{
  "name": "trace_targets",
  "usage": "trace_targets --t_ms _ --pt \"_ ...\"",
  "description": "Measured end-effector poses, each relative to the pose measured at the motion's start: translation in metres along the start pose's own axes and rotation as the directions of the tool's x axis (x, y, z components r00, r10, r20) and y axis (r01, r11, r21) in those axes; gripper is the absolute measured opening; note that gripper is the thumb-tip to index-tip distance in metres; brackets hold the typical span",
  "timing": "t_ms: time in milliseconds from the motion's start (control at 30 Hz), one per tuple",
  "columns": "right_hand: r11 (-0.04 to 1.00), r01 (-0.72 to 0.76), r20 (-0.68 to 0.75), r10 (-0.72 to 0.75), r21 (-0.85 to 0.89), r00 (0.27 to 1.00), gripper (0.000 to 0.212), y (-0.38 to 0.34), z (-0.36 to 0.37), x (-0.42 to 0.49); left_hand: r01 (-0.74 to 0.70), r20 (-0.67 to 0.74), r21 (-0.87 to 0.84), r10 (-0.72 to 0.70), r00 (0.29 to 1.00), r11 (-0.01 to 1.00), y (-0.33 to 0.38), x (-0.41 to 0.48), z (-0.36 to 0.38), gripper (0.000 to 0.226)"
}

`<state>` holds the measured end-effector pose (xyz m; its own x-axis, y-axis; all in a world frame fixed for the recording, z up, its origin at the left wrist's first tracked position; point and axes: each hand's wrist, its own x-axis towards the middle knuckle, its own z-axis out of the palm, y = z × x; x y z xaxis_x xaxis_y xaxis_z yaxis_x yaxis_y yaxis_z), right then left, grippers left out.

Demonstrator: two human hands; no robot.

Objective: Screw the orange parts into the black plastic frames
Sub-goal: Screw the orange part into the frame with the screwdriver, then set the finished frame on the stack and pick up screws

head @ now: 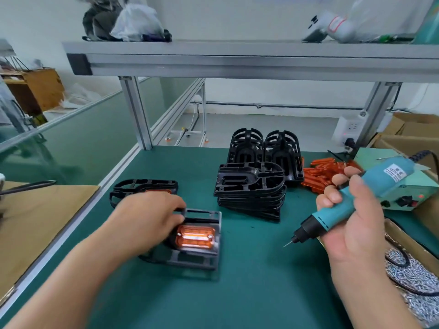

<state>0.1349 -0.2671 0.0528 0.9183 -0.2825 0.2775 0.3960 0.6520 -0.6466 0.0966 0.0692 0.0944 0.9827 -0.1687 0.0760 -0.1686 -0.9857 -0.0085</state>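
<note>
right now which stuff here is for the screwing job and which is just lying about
Job: frame with orange part, held by the left hand; screwdriver in the right hand; frame stack; orange pile; screws.
Lying about: phone and bags on the shelf; cardboard.

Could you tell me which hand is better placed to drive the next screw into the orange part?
The right hand: it grips the electric screwdriver, its bit pointing toward the orange part. The left hand holds the black frame.
</note>
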Motion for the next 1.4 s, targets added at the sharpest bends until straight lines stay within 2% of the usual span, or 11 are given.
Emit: trace_targets --t_ms 267,633,900,1033,1133,1233,1300,1400 --pt "1.000 -0.006 0.008 0.006 -0.006 1.000 0.014 0.005 0.001 -0.001 0.261 -0.034 0.026 -0.260 0.965 0.965 -0.086 0.044 -0.009 0.018" --pt "1.000 -0.019 0.004 0.019 -0.021 1.000 0.012 0.004 0.000 -0.002 0.347 -0.004 0.051 -0.347 0.938 0.937 -0.116 0.086 0.019 0.019" --pt "1.000 -0.013 0.006 0.013 -0.013 1.000 0.012 0.004 0.001 -0.003 0.352 -0.021 0.049 -0.351 0.936 0.935 -0.114 0.086 0.032 0.023" --pt "1.000 -0.013 0.004 0.014 -0.004 1.000 0.012 0.004 0.000 -0.002 0.375 -0.084 -0.067 -0.379 0.922 0.925 -0.100 0.082 0.034 0.043" --pt "1.000 -0.014 0.004 0.014 0.004 1.000 0.012 0.003 0.001 -0.001 0.348 -0.160 -0.182 -0.377 0.912 0.920 -0.076 0.076 0.033 0.030" --pt "1.000 -0.020 -0.005 0.020 0.011 1.000 0.011 0.003 0.001 -0.002 0.282 -0.174 -0.362 -0.362 0.916 0.888 -0.041 0.069 0.032 0.014" --pt "0.999 -0.026 -0.006 0.026 0.018 1.000 0.010 0.004 0.001 -0.003 0.217 -0.148 -0.525 -0.339 0.929 0.823 -0.017 0.064 0.036 0.019" --pt "0.999 -0.030 -0.015 0.030 0.027 0.999 0.010 0.004 0.001 -0.003 0.152 -0.081 -0.735 -0.308 0.948 0.661 0.017 0.063 0.051 0.030"
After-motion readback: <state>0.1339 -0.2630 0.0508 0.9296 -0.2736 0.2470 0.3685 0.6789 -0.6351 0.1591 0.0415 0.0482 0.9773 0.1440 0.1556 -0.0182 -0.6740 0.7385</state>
